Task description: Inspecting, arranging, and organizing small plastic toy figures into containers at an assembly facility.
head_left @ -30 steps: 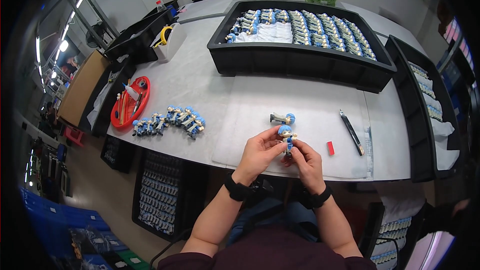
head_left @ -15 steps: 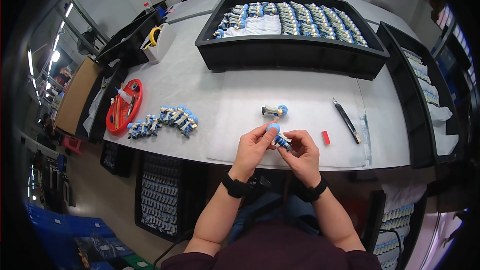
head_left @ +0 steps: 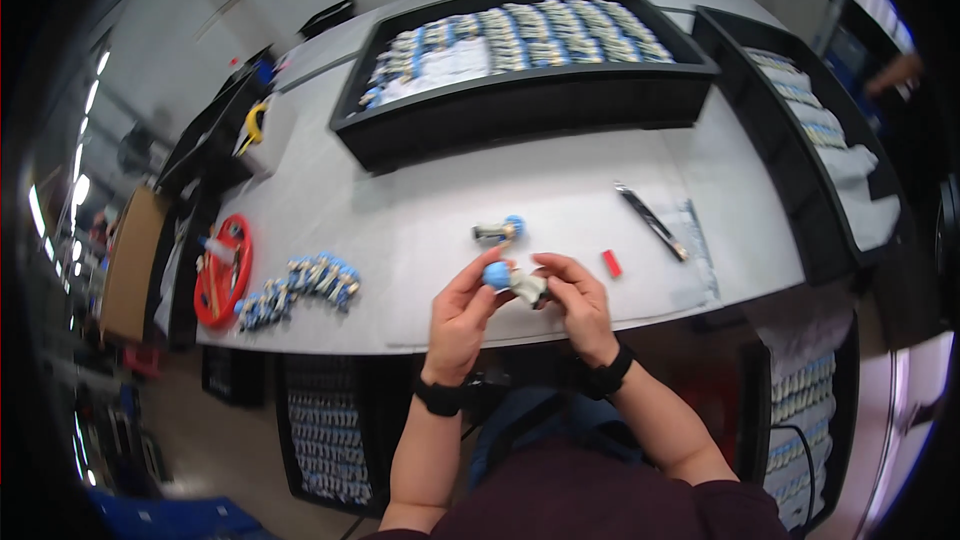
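The blue-haired figurine (head_left: 526, 286) is held lengthwise over the white mat (head_left: 590, 175) — head pinched by the left hand (head_left: 458, 318), feet gripped by the right hand (head_left: 585, 314) — and should be turned lightly, clear of the second figurine (head_left: 495, 232) lying just beyond.

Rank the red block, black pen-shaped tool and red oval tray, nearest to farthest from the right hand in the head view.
1. Red block: just beyond the right hand
2. Black pen-shaped tool: farther right
3. Red oval tray: far left
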Demonstrator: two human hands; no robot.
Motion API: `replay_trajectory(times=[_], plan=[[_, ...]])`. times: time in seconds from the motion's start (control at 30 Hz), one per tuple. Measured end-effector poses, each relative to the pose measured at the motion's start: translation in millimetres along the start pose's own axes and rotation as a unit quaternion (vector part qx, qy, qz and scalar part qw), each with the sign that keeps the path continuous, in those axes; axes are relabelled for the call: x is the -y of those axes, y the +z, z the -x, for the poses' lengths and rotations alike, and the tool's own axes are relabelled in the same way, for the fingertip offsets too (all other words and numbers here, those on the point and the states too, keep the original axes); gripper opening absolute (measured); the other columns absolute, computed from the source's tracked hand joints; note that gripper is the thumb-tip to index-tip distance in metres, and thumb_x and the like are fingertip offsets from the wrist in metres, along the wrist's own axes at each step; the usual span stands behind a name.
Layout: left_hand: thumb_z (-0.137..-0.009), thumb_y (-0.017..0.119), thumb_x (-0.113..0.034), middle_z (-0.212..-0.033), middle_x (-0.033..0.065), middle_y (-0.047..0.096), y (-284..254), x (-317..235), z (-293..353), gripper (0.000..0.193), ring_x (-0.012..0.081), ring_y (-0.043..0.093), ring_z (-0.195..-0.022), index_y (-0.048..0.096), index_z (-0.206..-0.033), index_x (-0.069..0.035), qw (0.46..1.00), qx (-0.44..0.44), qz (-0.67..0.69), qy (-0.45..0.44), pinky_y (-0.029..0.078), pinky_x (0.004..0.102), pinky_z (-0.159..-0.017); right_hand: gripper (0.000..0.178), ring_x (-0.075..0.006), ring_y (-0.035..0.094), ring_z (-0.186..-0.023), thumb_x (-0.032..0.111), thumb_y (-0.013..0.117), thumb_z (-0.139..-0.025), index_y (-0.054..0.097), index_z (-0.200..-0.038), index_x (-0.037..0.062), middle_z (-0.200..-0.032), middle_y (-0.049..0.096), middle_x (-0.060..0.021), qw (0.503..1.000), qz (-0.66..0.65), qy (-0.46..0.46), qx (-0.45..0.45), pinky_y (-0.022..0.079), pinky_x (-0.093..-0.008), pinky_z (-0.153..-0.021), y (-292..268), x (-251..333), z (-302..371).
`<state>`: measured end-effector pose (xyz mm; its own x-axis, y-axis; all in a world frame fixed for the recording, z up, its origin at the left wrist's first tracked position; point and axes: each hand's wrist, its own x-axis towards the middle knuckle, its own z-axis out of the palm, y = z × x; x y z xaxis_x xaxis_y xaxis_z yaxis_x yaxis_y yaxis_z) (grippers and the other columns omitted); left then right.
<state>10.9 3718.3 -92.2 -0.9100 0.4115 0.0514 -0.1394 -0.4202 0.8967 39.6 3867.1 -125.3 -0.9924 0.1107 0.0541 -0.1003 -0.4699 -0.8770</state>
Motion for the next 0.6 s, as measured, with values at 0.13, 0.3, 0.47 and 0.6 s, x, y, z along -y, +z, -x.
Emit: replay_trajectory(times=[0.13, 0.3, 0.47, 0.6], plan=[[-0.086, 0.043, 0.001, -0.115, 0.0157, 0.049, -1.4, 9.6, 3.7, 0.038, 0.0212, 0.05, -0.104, 0.037, -0.124, 0.003, 0.997, 0.002, -0.064, 0.041, 0.04, 0.0338, -0.091, 0.026, -0.0104, 0.054, -0.065, 0.017, 0.054, -0.082, 0.057, -0.103, 0.0025, -0.08, 0.061, -0.0061, 0.986, 0.156, -0.006, 0.066, 0.045, -0.0232, -0.06, -0.6, 23.7, 9.9], [-0.082, 0.049, 0.002, -0.111, 0.0145, 0.052, 26.3, 24.3, 2.6, 0.033, 0.021, 0.051, -0.101, 0.046, -0.115, 0.006, 0.98, 0.012, -0.195, 0.043, 0.041, 0.0324, -0.087, 0.028, -0.01, 0.056, -0.07, 0.013, 0.061, -0.077, 0.057, -0.102, 0.0, -0.077, 0.06, -0.0072, 0.966, 0.255, -0.015, 0.028, 0.046, -0.0222, -0.065, -43.8, 56.4, 36.2], [-0.084, 0.048, -0.001, -0.105, 0.01, 0.055, 59.0, 47.7, -12.4, 0.028, 0.0151, 0.054, -0.087, 0.051, -0.111, 0.002, 0.944, 0.029, -0.321, 0.066, 0.044, 0.0268, -0.076, 0.024, -0.0078, 0.054, -0.067, 0.009, 0.062, -0.074, 0.059, -0.096, -0.0001, -0.075, 0.06, -0.0065, 0.951, 0.203, -0.117, -0.202, 0.045, -0.0219, -0.061, -135.1, 115.7, 114.0], [-0.086, 0.048, -0.005, -0.101, 0.0074, 0.056, 60.9, 62.1, -9.9, 0.024, 0.011, 0.052, -0.082, 0.052, -0.108, 0.001, 0.927, -0.039, -0.368, 0.067, 0.042, 0.0227, -0.075, 0.021, -0.007, 0.055, -0.074, 0.004, 0.062, -0.075, 0.057, -0.096, -0.0004, -0.084, 0.06, -0.0024, 0.844, 0.292, -0.169, -0.416, 0.046, -0.0208, -0.064, -232.6, 166.3, 193.5]])
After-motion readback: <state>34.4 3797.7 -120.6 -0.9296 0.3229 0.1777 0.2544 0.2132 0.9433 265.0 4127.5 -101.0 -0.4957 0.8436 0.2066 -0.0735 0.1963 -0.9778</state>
